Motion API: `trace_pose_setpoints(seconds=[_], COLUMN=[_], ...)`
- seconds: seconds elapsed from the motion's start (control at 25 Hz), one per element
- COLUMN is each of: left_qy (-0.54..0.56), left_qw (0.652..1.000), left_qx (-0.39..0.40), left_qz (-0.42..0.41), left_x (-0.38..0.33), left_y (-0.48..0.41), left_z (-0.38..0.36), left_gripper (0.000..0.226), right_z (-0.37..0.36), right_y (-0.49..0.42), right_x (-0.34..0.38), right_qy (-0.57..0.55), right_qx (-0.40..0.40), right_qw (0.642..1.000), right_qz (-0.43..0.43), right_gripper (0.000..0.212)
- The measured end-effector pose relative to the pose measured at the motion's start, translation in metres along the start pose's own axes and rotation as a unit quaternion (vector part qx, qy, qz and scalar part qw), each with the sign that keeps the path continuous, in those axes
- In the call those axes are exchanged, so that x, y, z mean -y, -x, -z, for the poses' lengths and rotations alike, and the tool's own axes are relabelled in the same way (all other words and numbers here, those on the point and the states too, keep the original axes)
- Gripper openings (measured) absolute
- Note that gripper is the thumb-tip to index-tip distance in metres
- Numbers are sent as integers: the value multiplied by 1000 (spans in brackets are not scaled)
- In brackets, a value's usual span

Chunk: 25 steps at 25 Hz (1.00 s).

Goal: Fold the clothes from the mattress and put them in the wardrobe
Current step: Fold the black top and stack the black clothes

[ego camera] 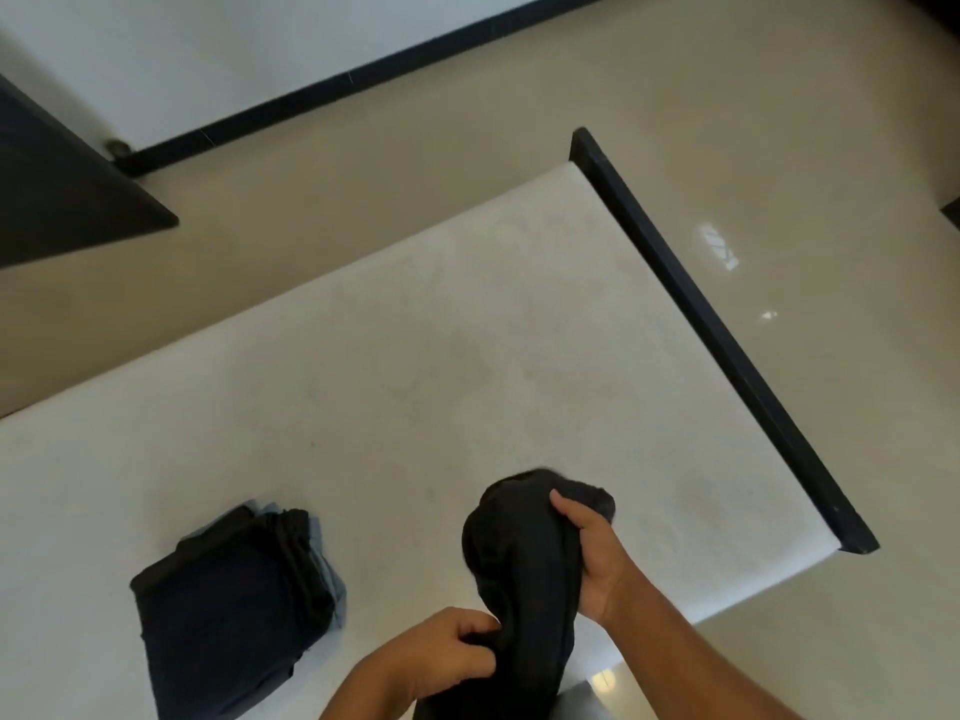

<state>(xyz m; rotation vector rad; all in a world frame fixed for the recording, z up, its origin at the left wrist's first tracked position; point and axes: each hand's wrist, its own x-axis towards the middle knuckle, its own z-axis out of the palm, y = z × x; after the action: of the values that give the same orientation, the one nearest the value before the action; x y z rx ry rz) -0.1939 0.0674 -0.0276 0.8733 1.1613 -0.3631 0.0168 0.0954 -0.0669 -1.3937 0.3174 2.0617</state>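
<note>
A black garment hangs bunched above the near part of the white mattress. My right hand grips its upper part, fingers curled over the cloth. My left hand pinches a fold lower down on its left side. To the left on the mattress lies a folded stack of clothes, dark garments on top and a light blue-grey one showing underneath at its right edge.
A black bed frame board runs along the mattress's right end. Beige tiled floor surrounds the bed. A dark piece of furniture stands at the far left, by a white wall with a black skirting.
</note>
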Motion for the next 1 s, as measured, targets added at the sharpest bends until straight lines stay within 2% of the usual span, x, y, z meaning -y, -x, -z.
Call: trace_pose_setpoints(seconds=[0.04,0.12,0.2,0.28,0.32,0.36,0.4,0.48,0.52,0.6,0.64,0.68,0.72,0.76,0.8,0.88,0.96,1.0], left_qy=[3,122,297,430,462,479,481,449,420,383,385,400,422,446,464,484,473,452], left_qw=[1000,986,934,871,848,835,832,851,865,880,880,873,863,850,839,829,831,836], left_qx=[-28,-104,-173,-162,-155,-150,-150,-168,-187,-226,-233,-233,-233,-232,-227,-189,-166,-173], left_qz=[-9,-32,-97,-176,-205,-225,-234,-216,-199,-165,-155,-151,-151,-156,-169,-205,-240,-257], left_x=[4,8,1,-13,-22,-28,-35,-43,-44,-43,-41,-40,-39,-37,-36,-33,-33,-36], left_y=[7,26,45,67,79,90,101,111,111,111,112,114,117,122,129,144,159,168], left_z=[5,17,30,44,50,55,60,62,61,55,51,48,46,42,40,34,30,30], left_gripper=[35,65,65,62,63,63,61,45,34,20,19,19,20,21,22,25,28,29], right_z=[-9,-27,-44,-63,-72,-81,-88,-99,-103,-110,-113,-117,-117,-117,-115,-112,-111,-113], right_y=[10,33,61,88,99,109,115,120,120,123,127,132,135,140,143,149,150,150], right_x=[3,6,9,12,13,13,13,10,8,-1,-8,-13,-18,-22,-26,-33,-38,-40], right_qy=[29,87,161,231,283,366,476,665,730,802,819,825,820,804,774,673,510,422], right_qx=[15,67,110,153,172,187,183,159,141,117,117,120,124,129,135,139,102,74], right_qw=[999,994,981,961,943,911,858,718,646,534,500,488,503,540,592,720,852,902], right_qz=[9,17,20,17,17,29,57,135,176,243,254,257,243,215,180,102,66,61], right_gripper=[53,51,51,41,38,35,29,13,9,9,13,18,24,32,42,57,51,43])
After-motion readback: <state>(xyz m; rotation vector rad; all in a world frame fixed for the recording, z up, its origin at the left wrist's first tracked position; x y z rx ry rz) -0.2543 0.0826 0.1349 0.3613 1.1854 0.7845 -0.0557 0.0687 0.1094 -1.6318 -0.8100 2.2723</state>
